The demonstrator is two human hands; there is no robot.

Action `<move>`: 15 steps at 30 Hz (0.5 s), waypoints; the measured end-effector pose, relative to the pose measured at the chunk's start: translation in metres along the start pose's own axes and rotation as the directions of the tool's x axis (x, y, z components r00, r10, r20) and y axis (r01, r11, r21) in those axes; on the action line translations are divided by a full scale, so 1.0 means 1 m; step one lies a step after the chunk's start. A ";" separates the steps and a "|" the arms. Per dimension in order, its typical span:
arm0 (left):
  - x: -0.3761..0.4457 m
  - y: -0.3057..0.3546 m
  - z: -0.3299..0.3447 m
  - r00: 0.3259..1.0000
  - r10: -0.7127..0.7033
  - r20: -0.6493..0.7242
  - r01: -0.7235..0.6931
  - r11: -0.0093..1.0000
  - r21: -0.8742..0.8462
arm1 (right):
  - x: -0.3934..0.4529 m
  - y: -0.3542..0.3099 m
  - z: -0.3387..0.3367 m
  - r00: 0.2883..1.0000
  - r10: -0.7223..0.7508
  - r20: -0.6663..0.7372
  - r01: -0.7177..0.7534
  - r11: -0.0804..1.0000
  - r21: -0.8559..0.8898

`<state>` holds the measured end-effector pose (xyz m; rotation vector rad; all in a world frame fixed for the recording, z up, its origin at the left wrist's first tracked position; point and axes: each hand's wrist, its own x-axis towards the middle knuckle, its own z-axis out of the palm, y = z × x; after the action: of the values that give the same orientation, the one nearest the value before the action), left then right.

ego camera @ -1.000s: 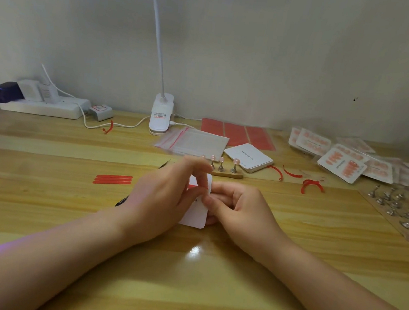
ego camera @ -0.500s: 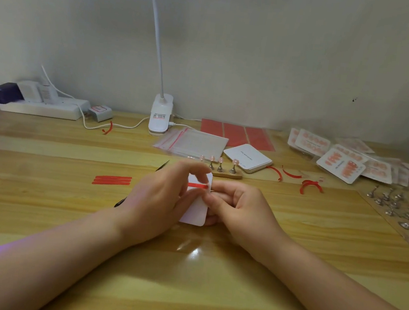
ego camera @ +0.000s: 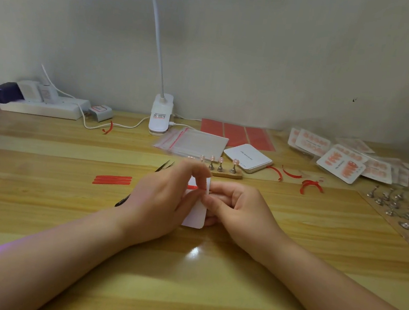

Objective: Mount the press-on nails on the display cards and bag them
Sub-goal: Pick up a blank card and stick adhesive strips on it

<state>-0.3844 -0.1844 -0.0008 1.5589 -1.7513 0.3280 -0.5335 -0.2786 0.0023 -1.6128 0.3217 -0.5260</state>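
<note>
Both hands meet at desk (ego camera: pixel 207 295) centre on one white display card (ego camera: pixel 196 217) held on edge: left hand (ego camera: pixel 160 200) pinches its top edge by a red strip (ego camera: pixel 191 187), right hand (ego camera: pixel 238 209) curls closed on its right side. Nails on stand (ego camera: pixel 222 168) at 12 o'clock; zip bags (ego camera: pixel 194 142) behind; bagged finished cards (ego camera: pixel 340 162) at 2 o'clock.

A white clip-on desk lamp (ego camera: pixel 161 114) stands at twelve o'clock on the wooden table (ego camera: pixel 39 212), its neck arching up the pale wall (ego camera: pixel 261 46). At ten o'clock, a white power strip (ego camera: pixel 43 108) holds a black adapter (ego camera: pixel 4 92).
</note>
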 end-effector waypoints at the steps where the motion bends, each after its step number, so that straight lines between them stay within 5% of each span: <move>1: 0.000 0.001 -0.001 1.000 0.013 0.006 -0.013 1.000 0.018 | 0.000 0.000 0.000 1.000 0.004 0.001 -0.004 1.000 0.004; 15: -0.002 -0.004 0.002 0.997 0.052 -0.049 -0.054 0.998 -0.042 | 0.001 0.001 -0.001 0.999 0.030 -0.018 -0.030 1.000 0.008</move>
<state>-0.3814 -0.1852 -0.0052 1.4648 -1.7537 0.3478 -0.5330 -0.2806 0.0021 -1.5944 0.3568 -0.5185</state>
